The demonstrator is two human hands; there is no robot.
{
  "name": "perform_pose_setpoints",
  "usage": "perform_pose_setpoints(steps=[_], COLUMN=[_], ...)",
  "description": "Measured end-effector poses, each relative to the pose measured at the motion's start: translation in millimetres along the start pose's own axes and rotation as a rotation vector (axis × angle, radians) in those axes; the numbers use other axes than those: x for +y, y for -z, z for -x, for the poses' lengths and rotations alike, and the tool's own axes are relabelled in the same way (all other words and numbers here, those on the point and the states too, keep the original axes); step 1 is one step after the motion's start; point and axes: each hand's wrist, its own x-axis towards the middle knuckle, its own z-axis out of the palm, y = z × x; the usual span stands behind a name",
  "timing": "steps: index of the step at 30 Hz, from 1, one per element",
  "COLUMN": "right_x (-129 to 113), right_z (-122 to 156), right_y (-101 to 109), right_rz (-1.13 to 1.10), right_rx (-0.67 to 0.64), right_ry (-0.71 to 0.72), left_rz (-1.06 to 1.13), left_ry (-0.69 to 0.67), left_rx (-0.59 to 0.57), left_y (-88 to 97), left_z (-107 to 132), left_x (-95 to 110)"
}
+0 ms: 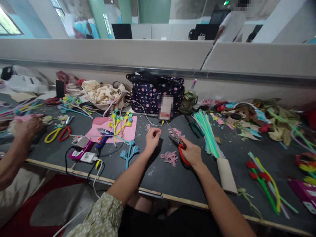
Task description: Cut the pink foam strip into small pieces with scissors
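Observation:
My right hand [192, 152] is wrapped round the red handles of a pair of scissors [184, 157], whose metal blades point up and to the left, somewhat apart. To its left, my left hand [152, 141] is closed with the fingertips pinched together; whatever it may hold is too small to make out. Below and between the hands lies a pile of small pink cut pieces [169, 158]. More pink pieces [175, 132] lie behind the scissor blades. A blue pipe-cleaner branch [129, 153] rests left of my left forearm.
A pink sheet [130, 130] bears yellow pipe-cleaner flowers [114, 123] and a blue glue gun [104, 140]. Nearby is a power strip [82, 153]. Green pipe cleaners [208, 133] and pliers [194, 126] lie right. A patterned bag [145, 93] stands behind. Another person's hand [31, 126] works at left.

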Motion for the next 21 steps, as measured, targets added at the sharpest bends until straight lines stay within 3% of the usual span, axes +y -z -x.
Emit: perform_pose_setpoints(steps=[5, 10, 21], right_x=[-1, 0, -6], right_z=[0, 0, 2], right_y=[1, 0, 7], right_rz=[0.010, 0.000, -0.078], right_rx=[-0.005, 0.004, 0.101], right_ry=[-0.002, 0.002, 0.012], left_rz=[0.132, 0.264, 0.490], left_ry=[0.090, 0.166, 0.319], left_rx=[-0.028, 0.023, 0.037], left_y=[-2.7, -2.7, 2.3], left_z=[1, -2, -6], left_x=[-5, -9, 1])
